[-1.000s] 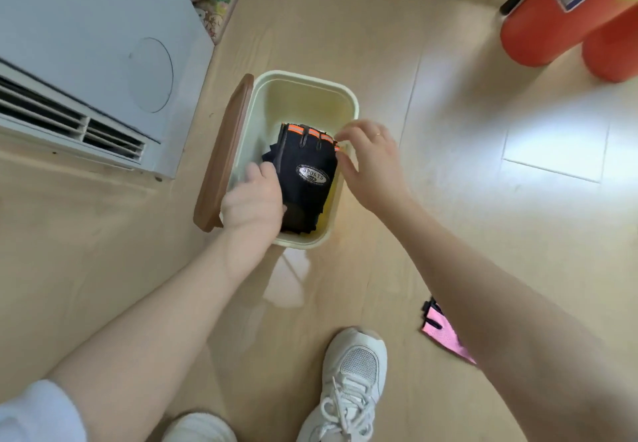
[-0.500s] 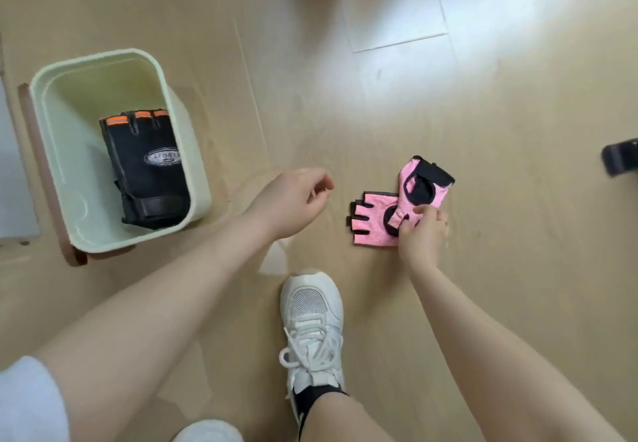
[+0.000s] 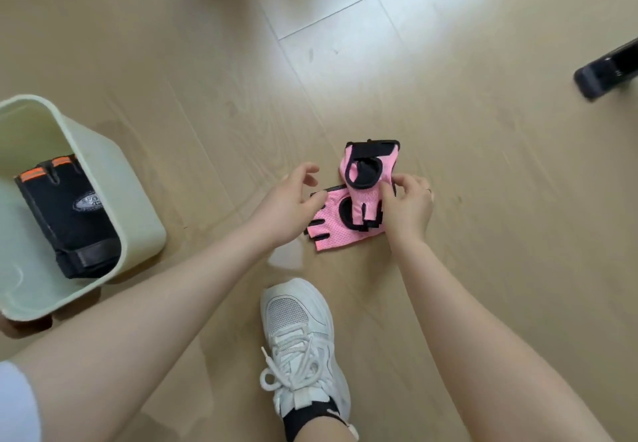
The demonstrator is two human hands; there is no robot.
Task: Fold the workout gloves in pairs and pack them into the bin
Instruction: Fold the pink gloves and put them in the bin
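Observation:
Two pink mesh workout gloves with black trim lie overlapping on the wooden floor. The upper pink glove rests partly on the lower pink glove. My right hand pinches the upper glove's right edge near its finger stubs. My left hand hovers with fingers spread at the lower glove's left edge, touching or nearly touching it. A pale green bin stands at the left, holding a folded pair of black gloves with orange fingertips.
My white sneaker is planted on the floor just below the pink gloves. A dark object sits at the right edge. A brown lid edge shows under the bin's near corner.
The view swung from the bin to the pink gloves. My left hand left the bin and reached the lower pink glove. My right hand has shifted the upper glove further over the lower one.

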